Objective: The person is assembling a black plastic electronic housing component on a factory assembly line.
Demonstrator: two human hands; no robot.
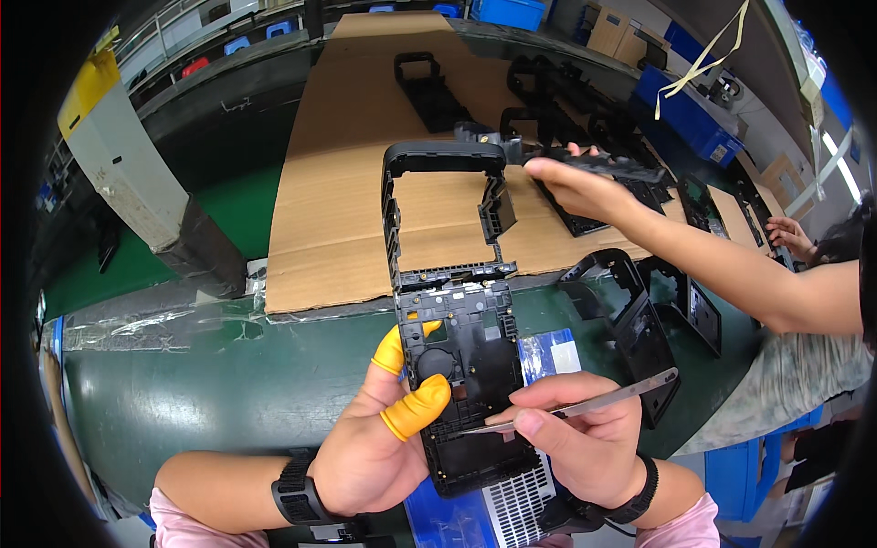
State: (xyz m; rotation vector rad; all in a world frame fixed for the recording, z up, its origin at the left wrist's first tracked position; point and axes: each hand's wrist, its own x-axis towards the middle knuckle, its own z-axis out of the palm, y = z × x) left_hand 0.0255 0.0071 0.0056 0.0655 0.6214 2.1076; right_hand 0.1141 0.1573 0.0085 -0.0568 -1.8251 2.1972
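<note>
Left of the left hand point(370, 447), the smooth green tabletop point(155, 402) spreads out; right of and beyond the right hand point(598, 443), angular black plastic frames point(644, 338) and a co-worker's bare forearm point(703, 256) narrow the room. Beyond both hands lies a brown cardboard sheet point(338, 210). The long black plastic housing point(484, 365) tilts between them, its left edge clamped by left-hand digits in yellow rubber cots point(416, 408); the right thumb and fingers pinch slim silver metal tweezers point(630, 390), tips at its lower half.
</note>
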